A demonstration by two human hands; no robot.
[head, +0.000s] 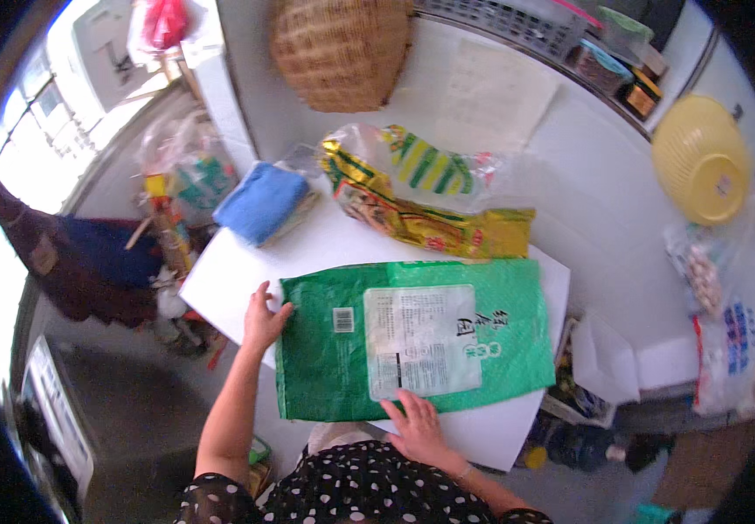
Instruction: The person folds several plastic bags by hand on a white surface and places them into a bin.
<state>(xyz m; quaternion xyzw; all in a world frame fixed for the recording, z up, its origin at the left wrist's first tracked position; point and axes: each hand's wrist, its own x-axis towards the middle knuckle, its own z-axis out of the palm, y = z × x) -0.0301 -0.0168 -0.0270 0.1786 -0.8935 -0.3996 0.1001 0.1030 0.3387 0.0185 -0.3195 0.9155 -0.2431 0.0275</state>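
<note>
A flat green woven plastic sack (508, 314) lies across the white tabletop (233, 272). It bears writing, a barcode and a pale printed panel, and its lower left part reaches past the table edge. My left hand (265, 321) is at the sack's left edge, thumb spread from the fingers and its tip against the green plastic. My right hand (418, 426) rests with spread fingertips on the near edge, below the pale panel. Behind the sack lie a crumpled yellow-gold plastic package (436, 229) and a clear bag with green stripes (433, 164).
A folded blue cloth (263, 200) sits at the table's back left corner. A woven basket (341, 52) hangs on the wall behind. To the right hang a yellow plastic basin (702, 157) and several plastic bags. A dark garment (89, 255) is at the left.
</note>
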